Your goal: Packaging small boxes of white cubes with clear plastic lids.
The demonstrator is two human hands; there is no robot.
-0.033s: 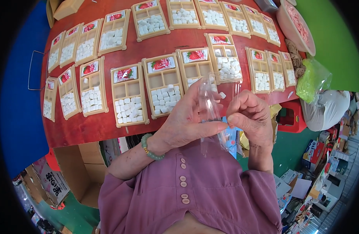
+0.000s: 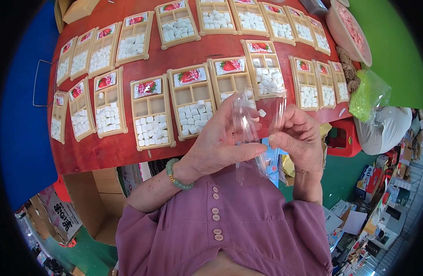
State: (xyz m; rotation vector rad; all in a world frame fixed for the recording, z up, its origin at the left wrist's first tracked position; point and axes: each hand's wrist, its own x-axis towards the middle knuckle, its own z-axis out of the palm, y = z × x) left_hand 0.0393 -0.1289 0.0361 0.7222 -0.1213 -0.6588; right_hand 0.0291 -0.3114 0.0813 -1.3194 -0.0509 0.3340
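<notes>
The left hand (image 2: 216, 143) grips some clear plastic (image 2: 246, 122) between its thumb and fingers, and the right hand (image 2: 298, 138) pinches the right side of it with thumb and bent fingers. The plastic is up above the near edge of the red counter (image 2: 188, 55), close to a tan tray (image 2: 250, 66) with white lumps (image 2: 269, 82) and a strawberry packet (image 2: 259, 47). More tan trays (image 2: 140, 108) lie in rows toward the far edge.

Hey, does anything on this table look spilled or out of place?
Yes, two strays. One white piece seems loose on the red table beside the clear plastic, not packed with the rest. In a near-row tray toward the left, another white piece sits alone, apart from its heap.
</notes>
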